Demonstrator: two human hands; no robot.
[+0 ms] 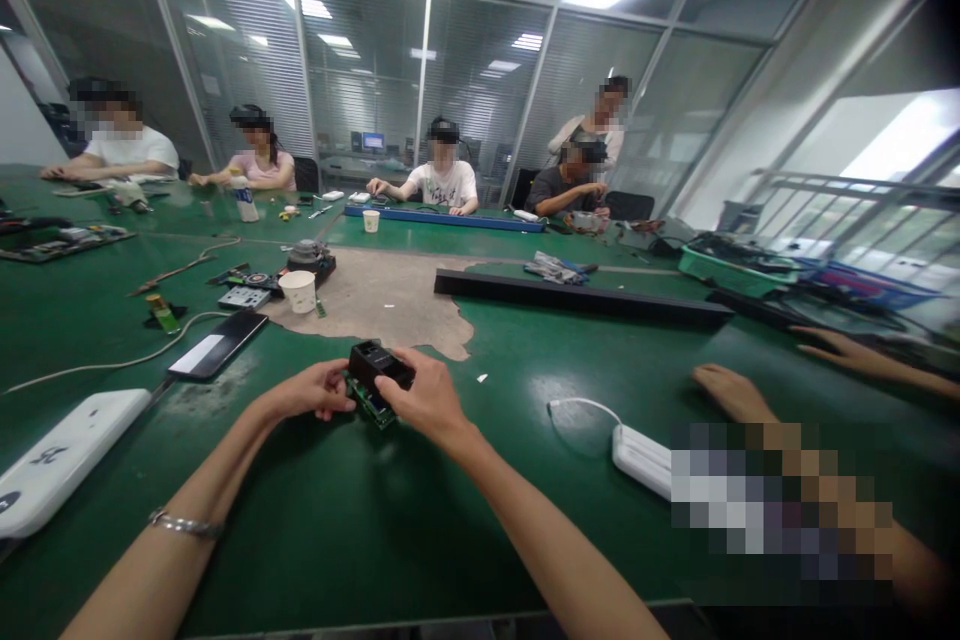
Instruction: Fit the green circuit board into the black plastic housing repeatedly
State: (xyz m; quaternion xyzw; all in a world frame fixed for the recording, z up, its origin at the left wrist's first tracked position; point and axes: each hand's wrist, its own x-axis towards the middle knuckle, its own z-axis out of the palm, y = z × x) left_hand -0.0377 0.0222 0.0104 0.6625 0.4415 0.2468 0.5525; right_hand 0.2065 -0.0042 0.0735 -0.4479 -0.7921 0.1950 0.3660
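Over the green table in front of me is a black plastic housing (367, 360) with cut-outs in its face. A green circuit board (375, 410) shows beneath it, tilted and partly covered; whether the two are joined I cannot tell. My right hand (431, 400) grips the housing from the right, thumb on its face. At the left edge, the fingers of my left hand (324, 392) are curled in and closed against the circuit board. Part of their hold is hidden.
Left of my hands lie a phone (217, 345) and a white power bank (71, 465). Beyond are a paper cup (298, 291), electronic parts and a long black bar (577, 300). At right, a co-worker's arms rest near a white cabled device (641, 460). Several people sit opposite.
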